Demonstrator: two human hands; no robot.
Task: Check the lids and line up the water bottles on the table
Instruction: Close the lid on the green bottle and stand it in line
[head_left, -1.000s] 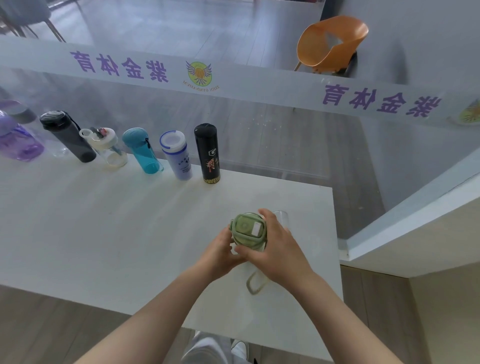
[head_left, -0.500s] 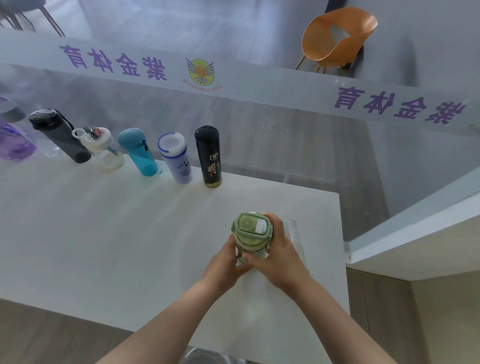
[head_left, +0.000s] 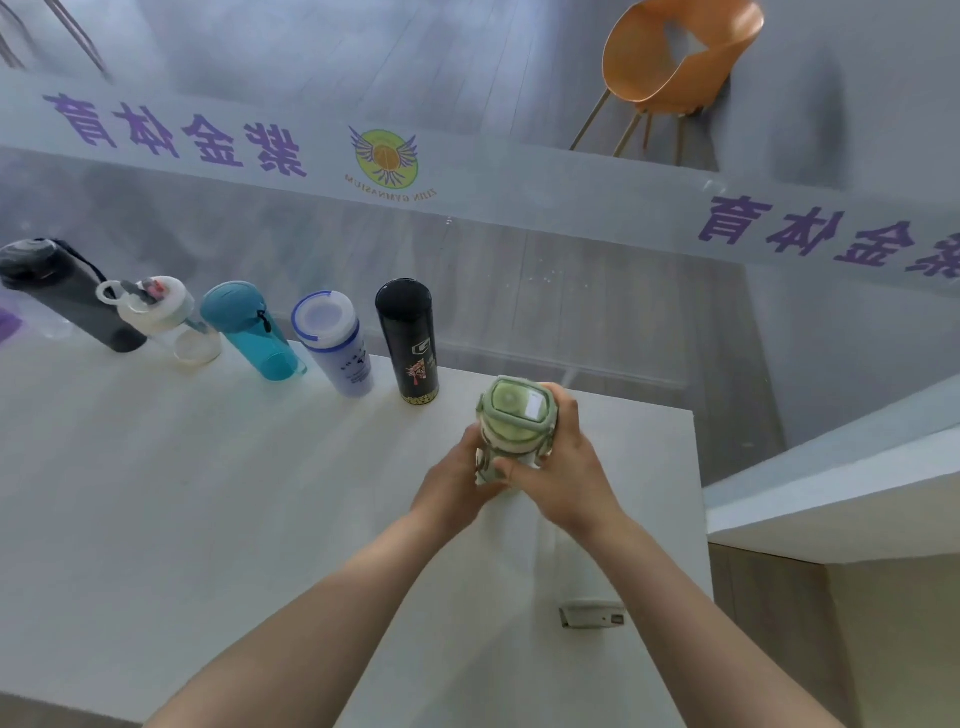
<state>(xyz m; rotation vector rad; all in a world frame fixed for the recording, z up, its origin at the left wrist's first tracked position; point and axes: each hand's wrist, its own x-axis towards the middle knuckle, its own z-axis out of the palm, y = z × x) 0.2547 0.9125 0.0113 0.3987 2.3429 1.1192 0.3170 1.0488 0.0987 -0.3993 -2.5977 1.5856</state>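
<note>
I hold a bottle with a green lid (head_left: 516, 413) upright in both hands, right of the row and close to the black flask (head_left: 409, 340). My left hand (head_left: 457, 480) grips its body from the left and my right hand (head_left: 563, 470) wraps the lid and right side. Along the table's far edge stand a white-and-blue bottle (head_left: 335, 343), a teal bottle (head_left: 249, 330), a clear bottle with a white lid (head_left: 161, 317) and a dark grey bottle (head_left: 57, 291). The green bottle's lower body is hidden by my hands.
The white table (head_left: 182, 493) ends at its right edge (head_left: 698, 493) just beyond my right hand. A small white tag (head_left: 592, 616) lies near the front right. A glass wall with purple lettering (head_left: 176, 132) stands behind the row; an orange chair (head_left: 675, 57) is beyond it.
Both hands have carried the green-lidded bottle away from me toward the far edge, closer to the black flask. The camera has also shifted forward and left.
</note>
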